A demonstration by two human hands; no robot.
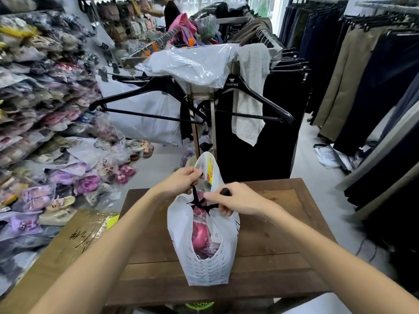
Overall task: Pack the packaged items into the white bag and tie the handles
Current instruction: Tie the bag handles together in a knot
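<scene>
Near the centre of the frame, the left hand (181,181) pinches one black handle (194,193) and the right hand (233,200) grips the other end, the thin cords crossing in a loose knot between them. The packing looks done and the tying seems under way, not yet pulled tight. Below the hands, the white bag (205,266), soft, crinkled and printed, stands on the dark wooden table (272,241) with pink packaged items (200,234) showing through its side opening.
</scene>
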